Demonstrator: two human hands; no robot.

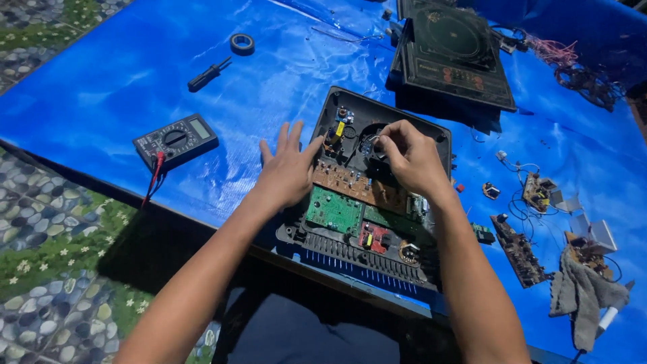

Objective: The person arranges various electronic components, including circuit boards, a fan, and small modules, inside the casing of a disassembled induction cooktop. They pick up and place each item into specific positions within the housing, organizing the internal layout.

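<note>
Head view: left hand flat, fingers spread, bracing opened black plastic cooker base with green and brown circuit boards at centre; right hand pinching small part inside at twelve o'clock. Grey multimeter at nine o'clock.

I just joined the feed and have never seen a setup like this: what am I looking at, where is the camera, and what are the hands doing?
The single picture comes from a camera on the person's head, looking down. On a blue sheet lies an opened black appliance base with circuit boards showing. The left hand rests flat on its left edge, fingers spread. The right hand pinches something small inside; I cannot tell what. Nearby: a multimeter, a screwdriver, a tape roll, a black cooktop, loose boards and a grey cloth.
</note>
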